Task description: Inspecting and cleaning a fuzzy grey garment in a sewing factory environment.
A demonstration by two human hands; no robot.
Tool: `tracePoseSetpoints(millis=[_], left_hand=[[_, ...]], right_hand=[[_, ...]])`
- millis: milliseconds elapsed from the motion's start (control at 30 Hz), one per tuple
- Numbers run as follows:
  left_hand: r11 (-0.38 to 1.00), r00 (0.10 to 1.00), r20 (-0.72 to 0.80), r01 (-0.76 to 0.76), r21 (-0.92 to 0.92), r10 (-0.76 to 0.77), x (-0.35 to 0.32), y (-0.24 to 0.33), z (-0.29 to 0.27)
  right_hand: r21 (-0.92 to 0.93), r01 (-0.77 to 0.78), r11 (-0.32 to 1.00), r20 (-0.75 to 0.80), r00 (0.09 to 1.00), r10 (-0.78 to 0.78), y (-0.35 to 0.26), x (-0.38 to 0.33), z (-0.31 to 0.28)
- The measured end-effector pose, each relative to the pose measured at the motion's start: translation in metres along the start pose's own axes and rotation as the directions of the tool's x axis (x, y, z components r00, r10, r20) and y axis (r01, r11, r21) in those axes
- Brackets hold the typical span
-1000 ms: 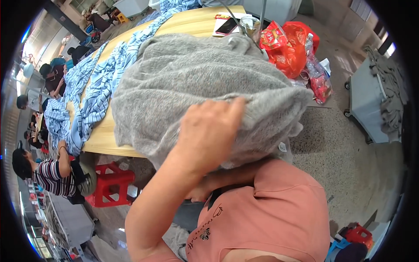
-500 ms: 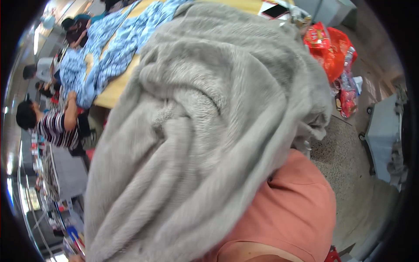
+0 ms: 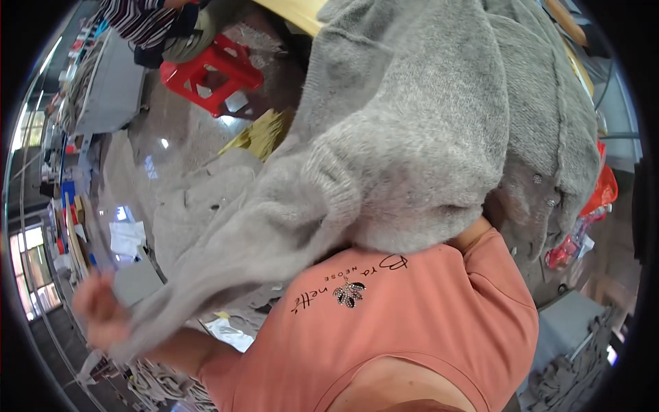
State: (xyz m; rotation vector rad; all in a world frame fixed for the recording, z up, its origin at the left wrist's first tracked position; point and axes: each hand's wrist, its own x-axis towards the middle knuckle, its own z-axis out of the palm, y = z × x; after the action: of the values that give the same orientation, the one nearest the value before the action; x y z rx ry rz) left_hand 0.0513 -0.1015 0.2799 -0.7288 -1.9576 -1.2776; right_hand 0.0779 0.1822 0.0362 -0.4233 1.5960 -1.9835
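Note:
A grey knit cardigan (image 3: 425, 137) spreads from the table top down over my chest, and small round buttons show on its right part. One length of it stretches to the lower left, where my left hand (image 3: 103, 312) is raised out to the side. That hand is blurred, but its fingers look curled, with the end of the knit drawn up to it. My right forearm (image 3: 477, 232) goes in under the cardigan, which hides my right hand.
A yellow table (image 3: 295, 14) lies behind the cardigan. At the upper left a person in a striped shirt (image 3: 147, 20) is beside a red stool (image 3: 213, 74). More grey cloth (image 3: 199, 199) lies low on the left. A red plastic bag (image 3: 604, 185) is at the right, above a grey cart (image 3: 570, 323).
The view has swung, so the blue cloth has left it and the stool has come in. The grey knit has shifted off my front, and my left hand now shows at the lower left.

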Motion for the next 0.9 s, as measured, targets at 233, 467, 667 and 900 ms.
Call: tracePoseSetpoints(millis=[233, 467, 667, 900], left_hand=[[0.949, 0.527, 0.822, 0.089, -0.303, 0.213, -0.033, -0.030, 0.164], [0.874, 0.889, -0.136, 0.456, 0.171, -0.437, 0.081, -0.081, 0.096], [0.950, 0.949, -0.132, 0.298, 0.090, -0.285, 0.118, -0.012, 0.044], [0.943, 0.962, 0.168, 0.160, 0.291, -0.215, 0.101, 0.042, 0.118]], right_hand=[[-0.018, -0.120, 0.993, -0.104, 0.988, 0.117, -0.007, -0.007, -0.021], [0.046, -0.275, 0.960, -0.251, 0.927, 0.278, -0.044, -0.011, -0.029], [0.135, -0.185, 0.973, -0.202, 0.957, 0.210, -0.039, 0.007, -0.036], [-0.299, 0.206, 0.932, -0.195, 0.943, -0.271, -0.082, -0.005, -0.029]])
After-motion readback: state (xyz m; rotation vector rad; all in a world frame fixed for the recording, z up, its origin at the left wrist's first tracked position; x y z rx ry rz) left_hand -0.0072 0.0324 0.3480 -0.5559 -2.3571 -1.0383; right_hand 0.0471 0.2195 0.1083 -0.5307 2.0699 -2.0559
